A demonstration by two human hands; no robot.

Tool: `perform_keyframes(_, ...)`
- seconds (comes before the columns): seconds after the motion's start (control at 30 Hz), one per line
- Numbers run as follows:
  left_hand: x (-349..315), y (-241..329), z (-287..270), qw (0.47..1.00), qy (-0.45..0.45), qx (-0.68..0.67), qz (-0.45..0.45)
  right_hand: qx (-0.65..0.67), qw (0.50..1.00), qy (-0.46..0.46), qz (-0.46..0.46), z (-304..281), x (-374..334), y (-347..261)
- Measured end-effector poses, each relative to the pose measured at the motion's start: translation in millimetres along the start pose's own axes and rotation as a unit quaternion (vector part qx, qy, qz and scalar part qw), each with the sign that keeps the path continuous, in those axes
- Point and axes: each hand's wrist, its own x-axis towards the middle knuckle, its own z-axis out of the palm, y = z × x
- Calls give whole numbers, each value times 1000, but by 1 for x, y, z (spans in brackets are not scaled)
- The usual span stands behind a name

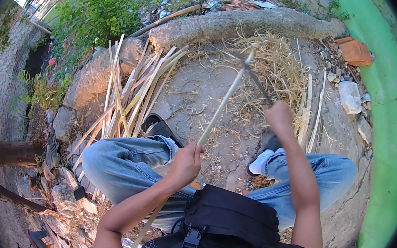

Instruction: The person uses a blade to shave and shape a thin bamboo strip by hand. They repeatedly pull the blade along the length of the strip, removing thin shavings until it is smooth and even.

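My left hand [186, 163] is closed around a long, pale bamboo strip [224, 101], which slants up and away from me. The strip's lower part runs back under my left forearm. In my right hand [279, 117] is a knife [260, 84] with a dark blade; the fist hides its handle. Near the strip's far end the blade meets or crosses it; whether it cuts in, I cannot tell. Beyond the knife lies a heap of thin curled shavings [280, 60]. To the left, a loose pile of split bamboo strips [136, 91] leans on a rock.
My bent legs in jeans [117, 156] frame the work, with a black bag [232, 214] at my lap. A few strips [307, 111] lie at the right. A stone ledge [247, 27] borders the far side; a green wall [385, 143] and a white block [350, 97] stand right.
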Motion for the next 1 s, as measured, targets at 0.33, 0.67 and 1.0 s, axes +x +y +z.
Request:
perform_keyframes(0.33, 25, 14, -10, 970, -84, -193, -119, 202, 978, -6, 55, -8, 40, 55)
perform_keyframes(0.67, 28, 21, -23, 871, -109, -429, -215, 178, 957, -103, -204, -37, -88, -54)
perform_keyframes(1.0, 22, 28, -22, 888, -122, -389, -214, 110, 962, -63, -244, 10, -67, -36)
